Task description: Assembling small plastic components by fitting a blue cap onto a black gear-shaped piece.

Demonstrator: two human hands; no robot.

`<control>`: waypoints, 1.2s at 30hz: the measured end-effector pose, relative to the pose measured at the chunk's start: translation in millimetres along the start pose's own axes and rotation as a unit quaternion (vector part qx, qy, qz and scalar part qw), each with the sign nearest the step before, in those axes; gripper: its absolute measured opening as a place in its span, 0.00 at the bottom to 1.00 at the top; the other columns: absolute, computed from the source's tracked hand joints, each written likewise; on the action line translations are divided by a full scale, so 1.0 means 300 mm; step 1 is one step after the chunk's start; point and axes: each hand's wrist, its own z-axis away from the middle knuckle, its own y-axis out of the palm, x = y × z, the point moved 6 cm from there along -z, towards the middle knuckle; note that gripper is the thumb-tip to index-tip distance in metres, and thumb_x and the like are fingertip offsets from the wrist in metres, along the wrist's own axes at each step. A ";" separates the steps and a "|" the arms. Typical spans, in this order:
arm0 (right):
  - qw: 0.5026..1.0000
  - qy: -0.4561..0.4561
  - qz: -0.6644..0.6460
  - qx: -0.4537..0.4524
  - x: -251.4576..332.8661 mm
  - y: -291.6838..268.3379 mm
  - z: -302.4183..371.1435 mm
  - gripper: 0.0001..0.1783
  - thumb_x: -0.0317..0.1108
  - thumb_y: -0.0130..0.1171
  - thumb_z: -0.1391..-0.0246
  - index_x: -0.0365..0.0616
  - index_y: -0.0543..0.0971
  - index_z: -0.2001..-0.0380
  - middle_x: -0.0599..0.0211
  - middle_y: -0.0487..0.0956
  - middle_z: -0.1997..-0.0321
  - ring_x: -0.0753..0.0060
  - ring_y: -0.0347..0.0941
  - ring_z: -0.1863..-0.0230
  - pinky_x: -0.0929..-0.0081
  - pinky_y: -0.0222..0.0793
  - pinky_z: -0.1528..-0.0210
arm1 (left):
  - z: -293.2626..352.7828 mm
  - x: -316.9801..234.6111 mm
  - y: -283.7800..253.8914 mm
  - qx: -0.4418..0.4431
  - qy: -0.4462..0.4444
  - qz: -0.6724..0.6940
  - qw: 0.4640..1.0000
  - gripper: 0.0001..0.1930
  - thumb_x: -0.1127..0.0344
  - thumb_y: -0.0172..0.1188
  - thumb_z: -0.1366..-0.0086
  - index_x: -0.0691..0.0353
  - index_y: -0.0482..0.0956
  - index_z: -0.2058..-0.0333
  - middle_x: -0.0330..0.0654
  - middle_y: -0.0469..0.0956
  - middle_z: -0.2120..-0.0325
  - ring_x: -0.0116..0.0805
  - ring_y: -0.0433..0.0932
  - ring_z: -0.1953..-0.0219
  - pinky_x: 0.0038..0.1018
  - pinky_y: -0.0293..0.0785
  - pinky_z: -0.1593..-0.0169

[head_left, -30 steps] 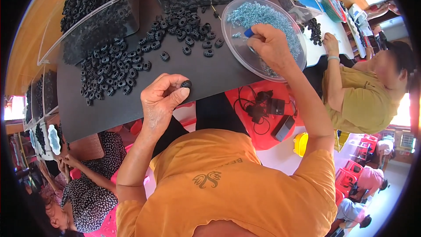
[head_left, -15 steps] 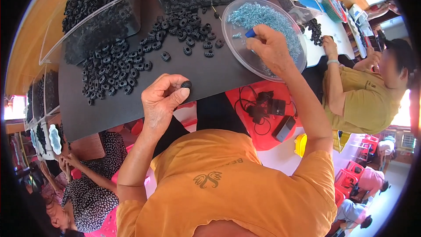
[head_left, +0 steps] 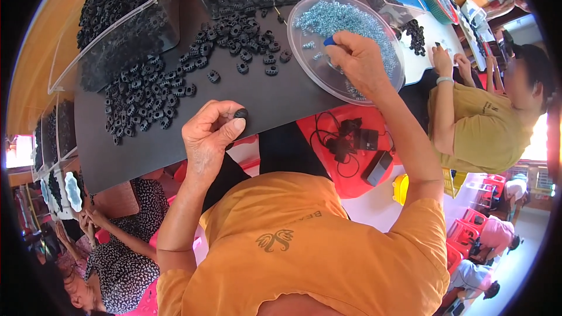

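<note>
Between thumb and forefinger my left hand (head_left: pixel 206 134) pinches a small black plastic clip piece (head_left: pixel 241 114), just over the near table edge. Over the round clear tray (head_left: pixel 297 47) at the right, my right hand (head_left: pixel 364 64) has its fingers drawn together. Something blue (head_left: pixel 329 41) shows at its fingertips; whether it is a finger cover or a held thing I cannot tell. The tray holds a heap of tiny pale-blue, shiny spring-like pieces (head_left: pixel 333 16), with a few loose ones beside my fingers. Many similar black clip pieces (head_left: pixel 143 96) lie piled on the dark table (head_left: pixel 175 158).
Clear bins (head_left: pixel 161 0) of black pieces stand along the back left. A red stool (head_left: pixel 319 134) with black cables and a dark box sits below the table edge. One co-worker (head_left: pixel 480 117) works at the right; another (head_left: pixel 132 269) sits at the left.
The whole view has shifted slightly. My right hand stays low over the tray, and a few loose pieces beside its fingertips now lie more spread. My left hand keeps its pinch.
</note>
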 end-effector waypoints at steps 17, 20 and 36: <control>0.937 -0.208 0.276 0.048 0.080 0.056 -0.016 0.05 0.30 0.57 0.58 0.41 0.74 0.76 0.56 0.74 0.72 0.52 0.67 0.63 0.60 0.64 0.59 | 0.001 -0.001 0.003 0.010 0.019 -0.001 1.000 0.08 0.74 0.64 0.45 0.70 0.78 0.66 0.33 0.72 0.71 0.20 0.69 0.70 0.16 0.66 0.62; 0.962 -0.149 0.224 0.052 0.071 0.044 -0.014 0.04 0.29 0.56 0.57 0.40 0.74 0.77 0.56 0.74 0.75 0.51 0.67 0.64 0.58 0.63 0.60 | -0.001 -0.005 0.006 0.014 0.029 0.003 0.999 0.08 0.74 0.64 0.44 0.69 0.78 0.66 0.33 0.72 0.72 0.20 0.69 0.70 0.16 0.66 0.63; 0.991 -0.068 -0.102 0.063 0.227 0.051 0.051 0.07 0.23 0.60 0.56 0.38 0.77 0.70 0.72 0.74 0.76 0.83 0.66 0.74 0.83 0.65 0.69 | -0.003 -0.008 -0.019 -0.017 0.009 0.036 0.999 0.09 0.74 0.65 0.46 0.68 0.79 0.65 0.35 0.76 0.73 0.20 0.71 0.73 0.15 0.67 0.68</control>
